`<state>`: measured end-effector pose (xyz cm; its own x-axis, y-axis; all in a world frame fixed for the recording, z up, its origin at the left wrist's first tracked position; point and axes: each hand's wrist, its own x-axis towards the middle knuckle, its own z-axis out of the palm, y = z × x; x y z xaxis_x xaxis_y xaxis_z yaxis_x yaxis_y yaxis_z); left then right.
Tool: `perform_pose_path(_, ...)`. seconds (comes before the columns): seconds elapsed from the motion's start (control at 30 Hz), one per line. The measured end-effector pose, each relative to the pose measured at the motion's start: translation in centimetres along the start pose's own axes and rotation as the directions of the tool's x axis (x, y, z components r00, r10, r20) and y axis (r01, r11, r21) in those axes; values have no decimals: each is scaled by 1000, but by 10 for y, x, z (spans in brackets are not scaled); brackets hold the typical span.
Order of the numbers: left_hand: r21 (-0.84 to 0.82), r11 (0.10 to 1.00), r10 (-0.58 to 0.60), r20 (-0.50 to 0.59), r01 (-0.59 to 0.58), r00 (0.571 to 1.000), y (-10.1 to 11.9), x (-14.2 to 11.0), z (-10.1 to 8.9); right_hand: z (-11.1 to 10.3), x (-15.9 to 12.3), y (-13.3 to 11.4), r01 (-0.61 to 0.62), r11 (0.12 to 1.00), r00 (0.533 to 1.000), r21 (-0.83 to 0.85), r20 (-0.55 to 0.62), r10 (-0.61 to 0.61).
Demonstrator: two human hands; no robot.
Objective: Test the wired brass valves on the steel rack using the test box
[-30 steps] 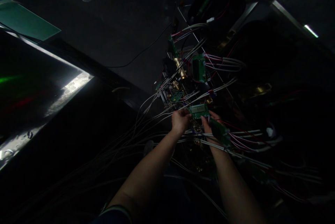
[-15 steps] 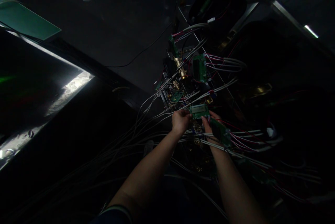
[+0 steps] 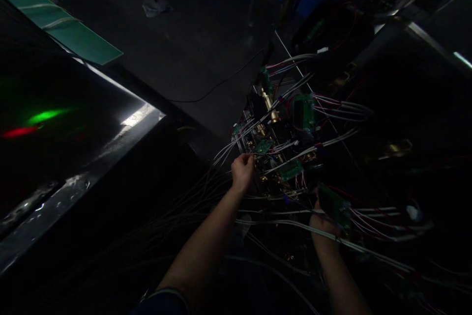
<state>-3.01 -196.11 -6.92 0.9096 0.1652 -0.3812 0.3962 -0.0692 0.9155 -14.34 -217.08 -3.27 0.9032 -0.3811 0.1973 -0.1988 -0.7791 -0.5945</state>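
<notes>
In dim light a tangle of grey and red wires [image 3: 295, 226] runs through a rack of small green circuit boards and brass fittings [image 3: 271, 111]. My left hand [image 3: 242, 171] is curled closed at the rack's left edge, beside a small green board [image 3: 263, 146]; what it pinches is too dark to name. My right hand [image 3: 321, 220] sits lower right, fingers wrapped on a dark green circuit board [image 3: 335, 205] with wires crossing over the wrist. Another green board [image 3: 291, 171] hangs free between the hands.
A dark shiny panel with a bright edge [image 3: 136, 116] and a green strip [image 3: 62, 30] lie to the left. A black cable [image 3: 217, 84] crosses the dark floor. A metal frame [image 3: 416, 30] runs at the upper right. More wired boards [image 3: 304, 111] sit farther back.
Both hands let go of the small green board they held together. The left hand moved up-left to the rack's edge; the right hand dropped down-right onto another board. The view shifted.
</notes>
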Motion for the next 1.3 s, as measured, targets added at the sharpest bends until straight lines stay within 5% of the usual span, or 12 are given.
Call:
perform_pose_path(0.1,-13,1000,-27,-5,27,1000,-7,33,10,-8,-25,5,-96,984,995,-148,-8,96)
perform_pose_path(0.17,-51,997,-46,65,50,997,-14,48,21,-12,-46,1,-176,960,945,-218,234,227)
perform_pose_path(0.27,-150,986,-47,176,74,983,-18,59,32,-14,-73,-23,-189,960,678,-205,680,279)
perform_pose_path(0.33,-250,966,-10,216,65,976,-14,63,32,-10,-78,-48,-138,983,598,-124,780,182)
perform_pose_path(0.53,-521,846,9,230,115,973,7,68,9,30,-23,-104,135,991,805,19,580,-121)
perform_pose_path(0.8,-454,864,-90,282,216,955,6,63,-6,109,35,-125,307,951,894,-41,355,-273)
perform_pose_path(0.93,-432,871,-110,296,236,949,14,59,-9,108,58,-138,356,887,921,-295,273,-278)
perform_pose_path(1.07,-409,888,-89,294,209,952,26,56,-15,101,80,-143,298,777,933,-555,339,-116)
perform_pose_path(1.2,-378,908,-53,327,182,943,33,52,-21,100,88,-140,283,739,932,-612,357,-61)
perform_pose_path(1.3,-389,907,-26,333,163,942,31,53,-22,96,92,-135,234,791,943,-566,329,-43)
